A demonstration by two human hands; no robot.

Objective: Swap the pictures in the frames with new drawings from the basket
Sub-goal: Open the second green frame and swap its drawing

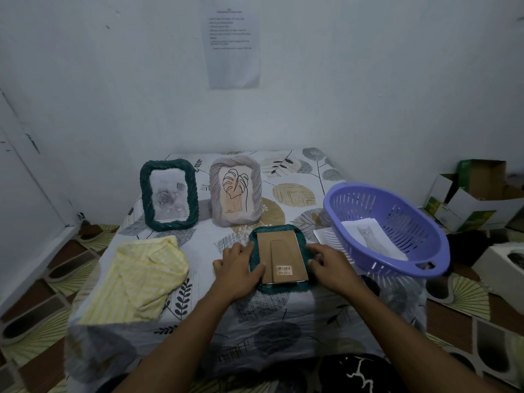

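Observation:
A dark green frame (280, 256) lies face down on the table, its brown cardboard back with a barcode sticker showing. My left hand (239, 269) rests on its left edge and my right hand (330, 265) on its right edge, fingers touching the frame. Behind stand two upright frames: a dark green one with a grey rose picture (168, 195) and a grey one with a leaf line drawing (235, 191). A purple plastic basket (388, 231) at the right holds a cat drawing (371, 238).
A crumpled yellow striped cloth (139, 282) lies on the table's left. A sheet of paper (323, 235) peeks from under the basket. Cardboard boxes (476, 197) stand on the floor at the right. The leaf-patterned tablecloth (283, 313) covers a small table against the wall.

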